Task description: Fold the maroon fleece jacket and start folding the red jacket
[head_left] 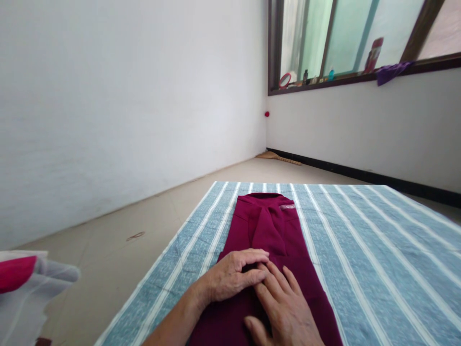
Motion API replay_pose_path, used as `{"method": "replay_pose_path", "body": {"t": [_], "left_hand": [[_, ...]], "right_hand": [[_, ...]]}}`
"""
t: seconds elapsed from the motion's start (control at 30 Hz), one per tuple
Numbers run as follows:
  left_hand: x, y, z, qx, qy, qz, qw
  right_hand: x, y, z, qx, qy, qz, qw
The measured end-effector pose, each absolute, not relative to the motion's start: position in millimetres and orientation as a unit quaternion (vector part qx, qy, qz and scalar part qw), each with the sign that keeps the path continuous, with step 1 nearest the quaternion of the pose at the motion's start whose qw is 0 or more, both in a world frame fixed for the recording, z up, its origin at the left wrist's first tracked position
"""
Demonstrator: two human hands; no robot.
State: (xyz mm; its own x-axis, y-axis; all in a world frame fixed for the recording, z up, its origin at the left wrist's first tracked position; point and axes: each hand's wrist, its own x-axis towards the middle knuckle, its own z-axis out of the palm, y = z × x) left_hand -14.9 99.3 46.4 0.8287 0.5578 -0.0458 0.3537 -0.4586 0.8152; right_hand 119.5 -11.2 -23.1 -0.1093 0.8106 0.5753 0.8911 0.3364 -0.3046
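Observation:
A maroon garment (268, 226) lies folded into a long narrow strip on a blue and white striped cloth (367, 250) spread on the floor. My left hand (234, 275) rests on the near part of the garment with its fingers curled, pinching a bit of the fabric. My right hand (284, 307) lies flat on the garment just beside it, fingers stretched out and touching the left hand's fingertips.
A white and red piece of cloth (25, 283) lies at the far left on the bare floor. White walls stand left and ahead. A broom (277, 156) lies in the corner. The window sill (342, 77) carries small items and a purple cloth.

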Motion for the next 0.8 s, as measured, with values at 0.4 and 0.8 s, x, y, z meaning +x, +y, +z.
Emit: {"method": "replay_pose_path", "body": {"t": [0.4, 0.8], "left_hand": [[-20.8, 93.9, 63.9, 0.865, 0.265, 0.129, 0.405], [-13.9, 74.9, 72.9, 0.911, 0.224, 0.044, 0.344]], "right_hand": [[220.1, 8.1, -0.1, -0.773, -0.516, 0.157, 0.333], [228.3, 7.9, -8.7, -0.644, -0.353, 0.517, 0.440]]}}
